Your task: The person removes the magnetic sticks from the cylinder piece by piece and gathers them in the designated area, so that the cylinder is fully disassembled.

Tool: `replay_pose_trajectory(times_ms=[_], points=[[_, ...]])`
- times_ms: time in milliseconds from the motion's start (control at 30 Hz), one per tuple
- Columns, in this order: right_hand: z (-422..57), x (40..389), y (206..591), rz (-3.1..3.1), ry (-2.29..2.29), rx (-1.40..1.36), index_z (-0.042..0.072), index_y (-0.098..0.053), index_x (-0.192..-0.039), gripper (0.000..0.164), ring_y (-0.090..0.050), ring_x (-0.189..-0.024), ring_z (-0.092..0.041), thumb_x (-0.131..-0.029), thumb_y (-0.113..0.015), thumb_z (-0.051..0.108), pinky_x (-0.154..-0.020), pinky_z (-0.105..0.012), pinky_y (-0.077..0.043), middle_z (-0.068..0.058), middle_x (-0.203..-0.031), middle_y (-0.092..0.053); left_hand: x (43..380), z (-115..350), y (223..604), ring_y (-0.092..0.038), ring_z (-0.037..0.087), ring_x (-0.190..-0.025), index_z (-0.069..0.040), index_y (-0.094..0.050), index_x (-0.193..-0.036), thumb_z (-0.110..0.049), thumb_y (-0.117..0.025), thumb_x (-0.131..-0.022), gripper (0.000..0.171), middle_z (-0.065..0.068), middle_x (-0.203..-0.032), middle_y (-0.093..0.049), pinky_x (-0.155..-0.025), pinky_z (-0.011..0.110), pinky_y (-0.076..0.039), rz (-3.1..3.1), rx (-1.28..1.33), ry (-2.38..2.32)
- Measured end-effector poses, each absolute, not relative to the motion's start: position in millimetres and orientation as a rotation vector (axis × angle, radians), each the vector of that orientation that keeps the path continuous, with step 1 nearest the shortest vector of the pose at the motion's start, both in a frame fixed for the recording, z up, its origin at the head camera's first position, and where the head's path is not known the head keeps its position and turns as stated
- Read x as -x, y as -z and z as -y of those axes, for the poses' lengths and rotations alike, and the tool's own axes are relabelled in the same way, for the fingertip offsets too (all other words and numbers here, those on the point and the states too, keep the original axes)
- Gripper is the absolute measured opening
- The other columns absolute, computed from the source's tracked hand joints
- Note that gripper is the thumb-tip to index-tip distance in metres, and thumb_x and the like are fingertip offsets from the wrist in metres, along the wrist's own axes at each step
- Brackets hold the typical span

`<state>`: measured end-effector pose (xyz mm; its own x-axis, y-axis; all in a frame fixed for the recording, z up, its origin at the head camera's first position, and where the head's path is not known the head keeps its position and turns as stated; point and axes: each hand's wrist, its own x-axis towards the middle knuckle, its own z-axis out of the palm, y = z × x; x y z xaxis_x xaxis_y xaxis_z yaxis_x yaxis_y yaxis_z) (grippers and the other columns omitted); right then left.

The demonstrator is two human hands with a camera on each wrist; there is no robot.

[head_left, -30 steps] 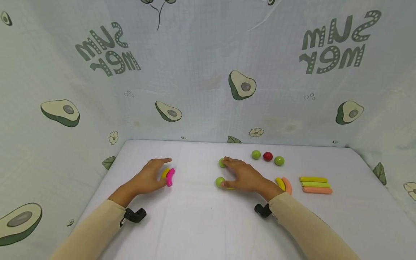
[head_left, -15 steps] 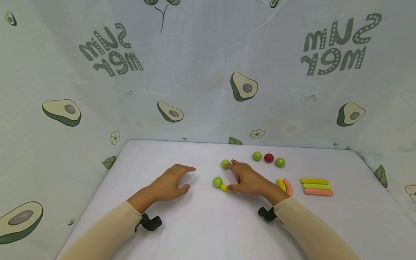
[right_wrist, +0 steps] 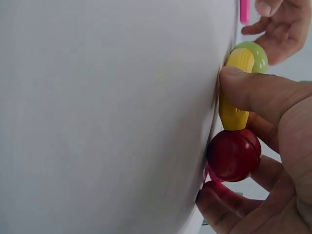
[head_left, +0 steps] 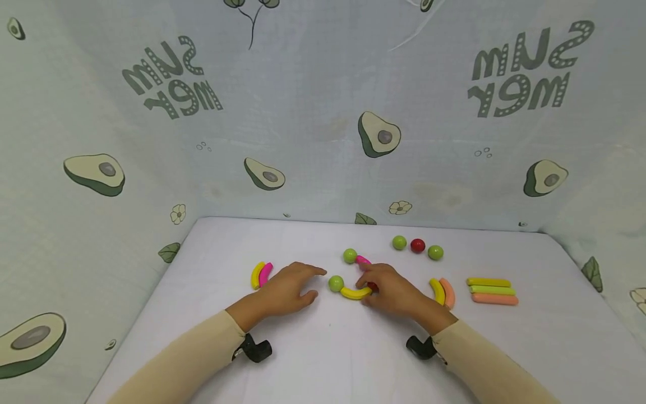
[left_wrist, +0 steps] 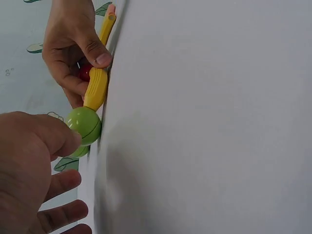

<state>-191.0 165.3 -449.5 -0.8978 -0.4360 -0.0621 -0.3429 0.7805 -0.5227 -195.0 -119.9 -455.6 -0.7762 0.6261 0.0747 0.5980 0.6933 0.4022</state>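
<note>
Left hand (head_left: 290, 286) flat and relaxed, right hand (head_left: 391, 292) curled, pinching.

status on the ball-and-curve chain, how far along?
Partly built. Done: the green ball, yellow curved piece and red ball sit joined end to end, with a pink curved piece and second green ball behind. In hand: the right hand pinches the yellow piece; the left hand touches the near green ball. Left: three balls, curved pieces and sticks lie unused.

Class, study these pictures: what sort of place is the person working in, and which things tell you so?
Probably a makeshift tabletop booth for play or recording, not a lived-in room. Avocado-print cloth hangs on three sides of a white-covered table, and small toy pieces lie on it: balls, curved pieces and sticks.
</note>
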Motion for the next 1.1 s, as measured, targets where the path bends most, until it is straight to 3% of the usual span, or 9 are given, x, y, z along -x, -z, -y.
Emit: replay_pose_trajectory(times_ms=[233,600,1100], points=[[-161,189,450,-2.841,0.682,0.680,0.024,-0.078,-0.099,0.019,-0.051,-0.124,-0.031,-0.083,-0.088,0.020,-0.104,-0.048,-0.047,-0.002,-0.124,-0.069,200,100,459,-0.056,0.021,-0.126,-0.019,-0.062,-0.140,-0.025,-0.071,-0.098,0.043,-0.002,-0.134,-0.064,-0.108,0.039,-0.045,-2.854,-1.049,-0.595],[-156,189,448,-2.861,0.633,0.688,0.022,-0.079,-0.096,0.015,-0.053,-0.121,-0.032,-0.084,-0.087,0.020,-0.104,-0.048,-0.047,-0.001,-0.118,-0.070,208,87,460,-0.059,0.021,-0.113,-0.022,-0.069,-0.130,-0.026,-0.079,-0.092,0.039,-0.005,-0.120,-0.071,-0.093,0.041,-0.051,-2.912,-1.031,-0.521],[-154,192,447,-2.856,0.610,0.689,0.020,-0.079,-0.096,0.016,-0.054,-0.120,-0.032,-0.082,-0.088,0.020,-0.103,-0.047,-0.047,-0.001,-0.116,-0.071,213,87,465,-0.057,0.022,-0.115,-0.023,-0.069,-0.127,-0.027,-0.080,-0.091,0.037,-0.007,-0.115,-0.071,-0.092,0.042,-0.050,-2.910,-0.981,-0.574]])
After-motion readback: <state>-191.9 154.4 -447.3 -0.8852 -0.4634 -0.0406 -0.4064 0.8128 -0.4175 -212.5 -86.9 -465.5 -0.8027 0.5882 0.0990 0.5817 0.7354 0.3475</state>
